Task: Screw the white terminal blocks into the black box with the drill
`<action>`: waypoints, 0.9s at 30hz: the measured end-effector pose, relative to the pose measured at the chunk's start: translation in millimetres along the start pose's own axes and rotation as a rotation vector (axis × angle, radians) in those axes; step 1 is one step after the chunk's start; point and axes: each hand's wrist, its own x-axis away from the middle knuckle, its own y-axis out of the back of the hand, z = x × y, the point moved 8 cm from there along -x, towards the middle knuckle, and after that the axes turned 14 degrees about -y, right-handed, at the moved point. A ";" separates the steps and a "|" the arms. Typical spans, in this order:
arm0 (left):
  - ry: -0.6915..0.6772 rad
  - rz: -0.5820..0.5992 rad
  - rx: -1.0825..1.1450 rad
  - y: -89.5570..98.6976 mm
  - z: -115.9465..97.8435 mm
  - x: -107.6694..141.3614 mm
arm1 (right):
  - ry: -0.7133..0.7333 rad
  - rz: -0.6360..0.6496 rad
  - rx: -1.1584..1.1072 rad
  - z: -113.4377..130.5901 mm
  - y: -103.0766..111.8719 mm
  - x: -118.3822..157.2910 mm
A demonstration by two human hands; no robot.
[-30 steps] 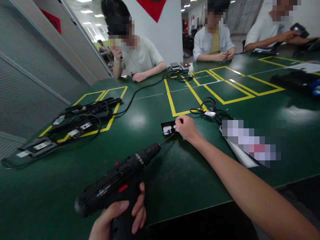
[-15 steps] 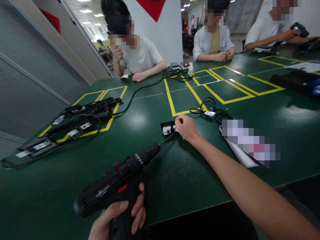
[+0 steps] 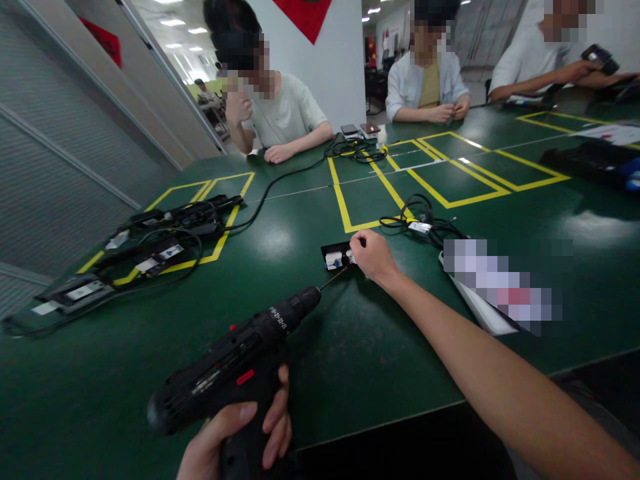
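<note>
Left hand point(image 3: 217, 433): fingers wrapped round the grip of the drill point(image 3: 240, 357), thumb across its near side. Chuck point(image 3: 303, 301) sits up and right of those fingers.

Right hand point(image 3: 374, 257): fingers curled together, looks like a pinch on the right end of the small black part point(image 3: 334, 259); fingertips mostly hidden. Most of the part shows just left of these fingers, at or just above the counter point(image 3: 360, 360).

Drill bit point(image 3: 334, 279) ends just below-left of the right fingers, by the part's near edge. Can't tell if it touches.

My take: seat tip square before spinning, press along the bit's axis, short light trigger pulls. Brace part against twist, right fingertips off the bit line. Cable bundle point(image 3: 425, 223) is near, beyond the right fingers; don't snag it.
</note>
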 end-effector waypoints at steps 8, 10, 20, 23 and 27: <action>-0.007 0.001 -0.016 -0.8 -1.2 -1.1 | 0.002 0.004 0.002 0.5 -0.4 0.8; -0.009 0.011 -0.014 -0.9 -1.4 -1.3 | 0.004 0.002 0.001 0.9 -0.3 0.7; -0.007 0.017 0.010 0.7 -0.1 -0.3 | 0.007 0.007 -0.003 2.2 1.4 1.4; -0.007 0.017 0.010 -0.1 -0.4 -0.3 | 0.007 0.005 -0.003 1.9 1.5 1.6; -0.009 0.018 0.001 -0.2 -1.0 -0.4 | 0.011 0.004 -0.003 1.5 0.6 1.3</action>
